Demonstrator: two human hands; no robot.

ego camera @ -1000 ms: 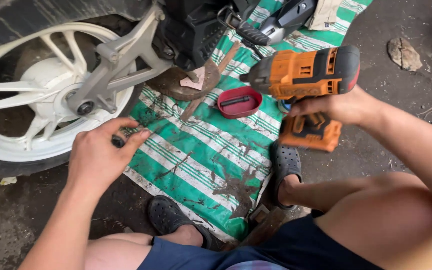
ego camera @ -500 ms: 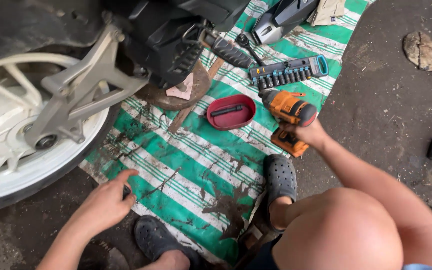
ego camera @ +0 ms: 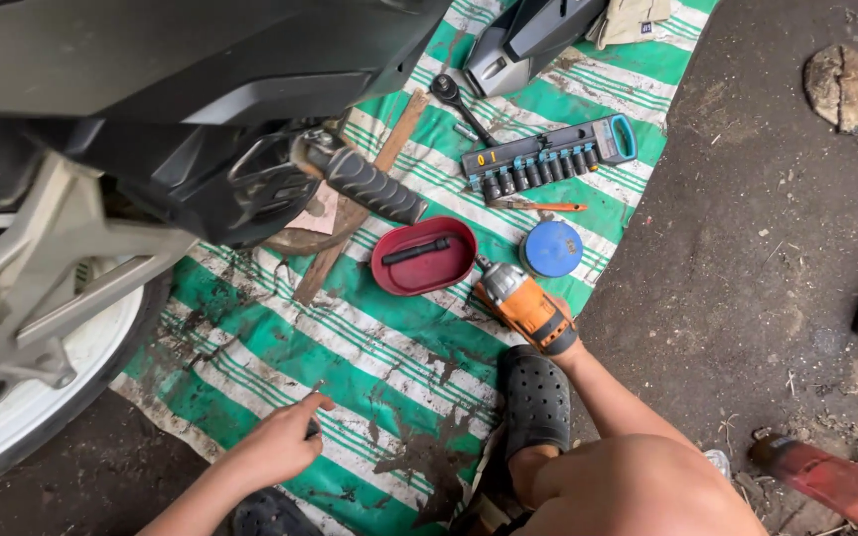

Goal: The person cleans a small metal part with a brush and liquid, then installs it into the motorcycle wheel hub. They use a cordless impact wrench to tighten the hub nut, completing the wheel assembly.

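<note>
My right hand [ego camera: 566,328] grips the handle of an orange and black impact driver [ego camera: 520,301]. The driver lies low on the green and white striped mat [ego camera: 280,347], its nose beside a red tray [ego camera: 389,273] that holds a black socket. My left hand [ego camera: 275,449] hovers over the mat's near edge, fingers pinched on a small dark part [ego camera: 312,429]. A scooter's rear wheel [ego camera: 22,427] and a black footpeg [ego camera: 369,187] are at the left. My foot in a black clog [ego camera: 536,397] rests on the mat.
A socket set rail [ego camera: 548,157], a ratchet [ego camera: 454,99], a blue round lid [ego camera: 553,248], an orange-handled tool [ego camera: 548,206] and a wooden plank [ego camera: 335,248] lie on the mat. On the dirt ground are a rock [ego camera: 848,89] and a red bottle [ego camera: 836,483].
My right hand has lowered the impact driver to the mat beside the red tray. My left hand has drawn back from the wheel to the mat's near edge. The view has shifted right.
</note>
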